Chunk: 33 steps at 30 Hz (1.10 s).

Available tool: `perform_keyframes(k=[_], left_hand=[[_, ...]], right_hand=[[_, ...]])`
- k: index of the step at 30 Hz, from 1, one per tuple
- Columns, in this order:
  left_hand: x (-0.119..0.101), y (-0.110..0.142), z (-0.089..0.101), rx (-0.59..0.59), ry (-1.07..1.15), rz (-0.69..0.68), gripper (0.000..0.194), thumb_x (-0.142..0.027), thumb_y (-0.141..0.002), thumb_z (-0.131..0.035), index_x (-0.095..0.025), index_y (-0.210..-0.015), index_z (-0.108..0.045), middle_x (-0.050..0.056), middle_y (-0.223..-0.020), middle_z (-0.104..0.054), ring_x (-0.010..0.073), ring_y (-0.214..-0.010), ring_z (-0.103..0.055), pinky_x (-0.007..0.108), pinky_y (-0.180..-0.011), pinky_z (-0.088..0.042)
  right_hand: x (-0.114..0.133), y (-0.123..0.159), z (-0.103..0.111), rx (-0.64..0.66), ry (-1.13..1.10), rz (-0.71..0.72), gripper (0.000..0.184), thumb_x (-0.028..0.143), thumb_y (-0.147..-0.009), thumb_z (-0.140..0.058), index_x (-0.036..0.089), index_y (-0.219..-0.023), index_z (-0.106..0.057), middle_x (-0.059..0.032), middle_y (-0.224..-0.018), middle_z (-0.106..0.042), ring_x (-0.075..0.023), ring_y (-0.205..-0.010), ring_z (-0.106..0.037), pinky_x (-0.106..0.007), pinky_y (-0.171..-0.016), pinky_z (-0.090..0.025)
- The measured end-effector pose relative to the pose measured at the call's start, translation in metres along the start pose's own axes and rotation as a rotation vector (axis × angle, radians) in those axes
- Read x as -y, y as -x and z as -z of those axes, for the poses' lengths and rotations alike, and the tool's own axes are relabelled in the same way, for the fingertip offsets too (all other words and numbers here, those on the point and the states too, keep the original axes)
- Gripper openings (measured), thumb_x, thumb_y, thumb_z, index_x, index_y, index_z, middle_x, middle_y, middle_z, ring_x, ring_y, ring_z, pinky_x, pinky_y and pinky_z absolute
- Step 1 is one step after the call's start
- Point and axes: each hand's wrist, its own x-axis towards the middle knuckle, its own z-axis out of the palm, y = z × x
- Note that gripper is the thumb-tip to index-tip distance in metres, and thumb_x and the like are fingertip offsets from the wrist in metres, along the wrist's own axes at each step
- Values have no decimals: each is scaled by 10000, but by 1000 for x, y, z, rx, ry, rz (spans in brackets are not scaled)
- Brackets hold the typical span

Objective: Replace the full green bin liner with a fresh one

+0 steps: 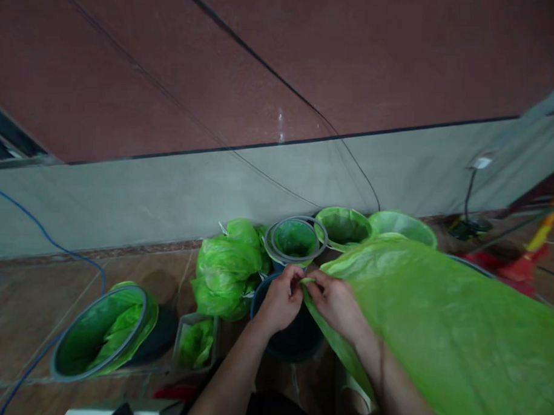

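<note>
A wide light-green plastic sheet spreads from the middle across the right side. My left hand pinches the sheet's narrow corner, its fingers closed. Right beside it, my right hand is closed on the same edge, and the two hands nearly touch. Below them stands a dark blue bucket, partly covered by my forearms. Just beyond my hands is a bin with grey rings around its green-lined mouth. A bundle of crumpled green plastic sits left of my left hand.
A green-lined bucket with a grey hoop leans at the left, near a blue cable. A small grey tray holds green plastic. More green-lined containers stand along the wall. Red material lies at the right.
</note>
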Motion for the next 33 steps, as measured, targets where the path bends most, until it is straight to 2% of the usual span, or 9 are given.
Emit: perform_keyframes(k=[5, 9, 13, 17, 19, 21, 24, 28, 33], left_hand=[[1, 0, 2, 30, -205, 5, 362, 5, -665, -449, -209, -937, -555, 2, -859, -633, 170, -870, -587, 346, -904, -398], [3, 1, 3, 69, -385, -51, 335, 5, -667, -456, -205, -864, -627, 12, -831, -658, 192, -921, -568, 460, -1030, -277], [2, -2, 16, 116, -578, -130, 299, -13, -689, -468, -222, -757, -671, 15, -785, -653, 201, -959, -528, 499, -1083, -178], [3, -6, 34, 34, -728, -114, 300, -51, -739, -472, -244, -717, -701, 36, -1027, -651, 232, -1077, -477, 536, -1091, -160], [6, -7, 39, -5, -785, -66, 305, -54, -748, -473, -247, -713, -707, 32, -1203, -603, 248, -1153, -448, 557, -1094, -155], [11, -5, 40, -22, -831, 24, 307, -55, -756, -473, -244, -715, -711, 39, -1271, -574, 264, -1190, -441, 582, -1085, -162], [19, -1, 38, -7, -882, 203, 283, -97, -788, -478, -234, -761, -724, 83, -1241, -596, 301, -1180, -475, 612, -1042, -221], [21, 2, 39, 32, -933, 406, 267, -210, -847, -462, -225, -868, -727, 118, -1093, -659, 326, -1073, -563, 617, -986, -299], [18, 0, 50, 123, -912, 582, 281, -190, -817, -467, -197, -932, -723, 140, -1058, -689, 336, -1063, -603, 600, -958, -355]], right_hand=[[2, 1, 5, -53, -153, 30, 206, 256, -876, -478, 207, -869, -678, 12, -688, -662, -122, -608, -604, -213, -616, -430], [2, 4, 8, -135, -235, 127, 157, 192, -836, -522, 199, -844, -679, 6, -753, -677, -115, -635, -612, -215, -646, -453], [-1, 10, 9, -139, -227, 186, 150, 157, -818, -536, 200, -854, -675, -15, -828, -704, -127, -675, -628, -233, -667, -475], [-3, 14, 9, -125, -174, 183, 147, 177, -840, -536, 200, -885, -674, -24, -814, -710, -146, -703, -649, -262, -702, -496], [-4, 14, 9, -120, -158, 181, 142, 186, -852, -534, 198, -887, -671, -27, -811, -710, -153, -721, -653, -273, -706, -502], [-5, 15, 8, -141, -149, 182, 135, 187, -857, -536, 200, -881, -668, -28, -821, -713, -152, -726, -652, -277, -710, -507], [-6, 16, 7, -180, -140, 175, 134, 200, -867, -538, 209, -896, -668, -31, -876, -724, -151, -741, -660, -278, -725, -519], [-1, 21, 6, -140, -141, 180, 140, 196, -875, -533, 214, -903, -669, -30, -892, -729, -160, -772, -672, -287, -733, -530], [4, 27, 9, -116, -178, 226, 127, 198, -873, -546, 215, -902, -669, -28, -877, -725, -149, -766, -669, -271, -715, -534]])
